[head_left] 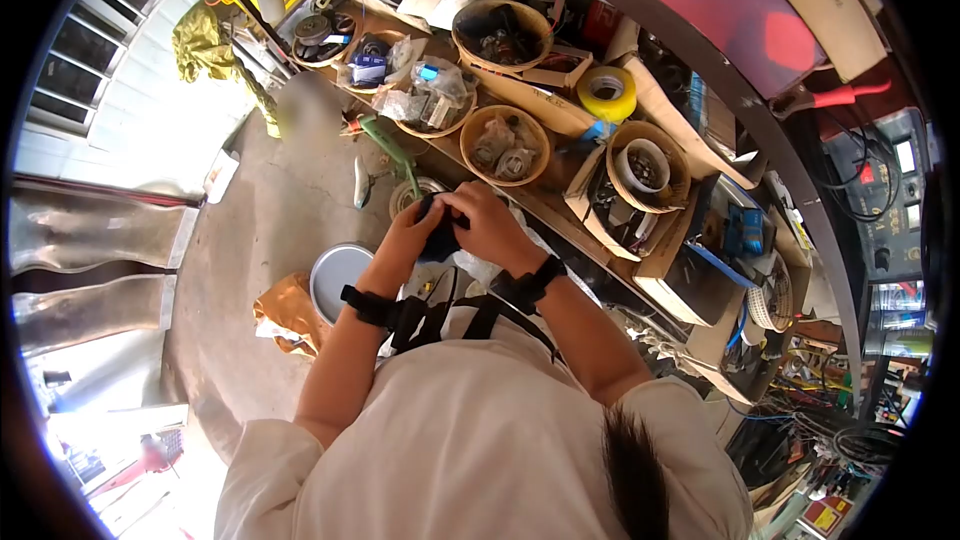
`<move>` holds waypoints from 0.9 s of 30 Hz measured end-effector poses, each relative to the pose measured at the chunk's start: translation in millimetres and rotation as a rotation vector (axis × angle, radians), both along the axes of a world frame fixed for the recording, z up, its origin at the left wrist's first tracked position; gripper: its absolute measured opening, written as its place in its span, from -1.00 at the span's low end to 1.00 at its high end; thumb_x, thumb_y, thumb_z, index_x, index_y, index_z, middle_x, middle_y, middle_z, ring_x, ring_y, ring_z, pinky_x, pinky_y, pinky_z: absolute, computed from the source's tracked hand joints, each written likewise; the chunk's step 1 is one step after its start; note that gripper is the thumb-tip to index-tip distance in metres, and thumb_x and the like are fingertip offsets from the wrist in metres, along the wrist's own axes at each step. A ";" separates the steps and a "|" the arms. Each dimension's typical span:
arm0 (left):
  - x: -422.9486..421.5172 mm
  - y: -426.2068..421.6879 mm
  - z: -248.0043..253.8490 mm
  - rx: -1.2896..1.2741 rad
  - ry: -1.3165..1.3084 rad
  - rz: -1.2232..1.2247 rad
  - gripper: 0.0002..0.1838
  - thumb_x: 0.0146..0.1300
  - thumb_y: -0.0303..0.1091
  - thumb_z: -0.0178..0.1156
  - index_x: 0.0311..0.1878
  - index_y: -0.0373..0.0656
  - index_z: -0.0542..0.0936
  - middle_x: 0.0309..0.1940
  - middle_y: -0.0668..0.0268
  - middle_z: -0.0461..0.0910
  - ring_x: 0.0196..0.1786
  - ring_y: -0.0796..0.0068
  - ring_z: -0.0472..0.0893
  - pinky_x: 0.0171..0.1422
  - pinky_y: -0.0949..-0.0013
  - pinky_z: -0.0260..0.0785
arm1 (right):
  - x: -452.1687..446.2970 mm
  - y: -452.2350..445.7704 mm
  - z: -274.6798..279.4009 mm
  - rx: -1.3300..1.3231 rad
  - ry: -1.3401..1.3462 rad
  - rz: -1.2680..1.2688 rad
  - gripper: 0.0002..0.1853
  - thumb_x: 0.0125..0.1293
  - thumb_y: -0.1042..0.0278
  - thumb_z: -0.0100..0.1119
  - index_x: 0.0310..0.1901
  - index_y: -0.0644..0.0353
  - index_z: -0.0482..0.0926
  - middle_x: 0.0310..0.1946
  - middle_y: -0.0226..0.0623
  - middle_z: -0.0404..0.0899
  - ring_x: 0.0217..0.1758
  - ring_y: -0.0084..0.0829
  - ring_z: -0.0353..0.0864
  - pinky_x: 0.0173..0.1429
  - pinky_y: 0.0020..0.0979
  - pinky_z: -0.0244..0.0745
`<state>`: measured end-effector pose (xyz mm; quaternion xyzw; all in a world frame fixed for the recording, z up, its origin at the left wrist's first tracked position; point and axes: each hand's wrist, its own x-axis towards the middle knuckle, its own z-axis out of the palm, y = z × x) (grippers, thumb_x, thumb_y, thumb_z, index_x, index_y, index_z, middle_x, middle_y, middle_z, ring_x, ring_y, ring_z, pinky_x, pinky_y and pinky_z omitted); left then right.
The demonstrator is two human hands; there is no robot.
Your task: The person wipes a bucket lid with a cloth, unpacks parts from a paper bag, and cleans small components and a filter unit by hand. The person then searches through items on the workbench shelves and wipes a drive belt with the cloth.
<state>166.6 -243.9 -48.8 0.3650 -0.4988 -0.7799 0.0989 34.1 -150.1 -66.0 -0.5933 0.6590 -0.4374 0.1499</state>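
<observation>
Both hands at the edge of the cluttered surface (548, 212), seen from above. The fingers of the left hand (408, 232) and of the right hand (490, 225) are closed about a soft-looking black item (438, 242), which lies between them in front of the torso, largely hidden by the knuckles. Because the item appears to be held up by the grip alone, a loosened pinch could let it drop toward the floor (250, 225) or the round grey lid-like disc (338, 280) beside the left forearm. A swing of the right hand could knock the nearby basket (507, 180) of clear bags; a forward reach by the left could catch the green tool (395, 152), which juts out beyond the edge.
</observation>
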 end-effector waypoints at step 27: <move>132.6 -35.2 -74.8 -0.183 -0.418 0.002 -0.66 0.30 -0.20 0.21 -0.09 -0.34 0.52 -0.44 0.23 0.56 -0.38 0.51 0.47 -0.24 0.39 0.35 | -246.1 -134.2 -293.4 0.804 0.275 -0.699 -0.74 0.16 0.27 0.11 -0.27 0.31 0.63 -0.27 0.07 0.62 -0.04 0.00 0.57 0.03 -0.13 0.46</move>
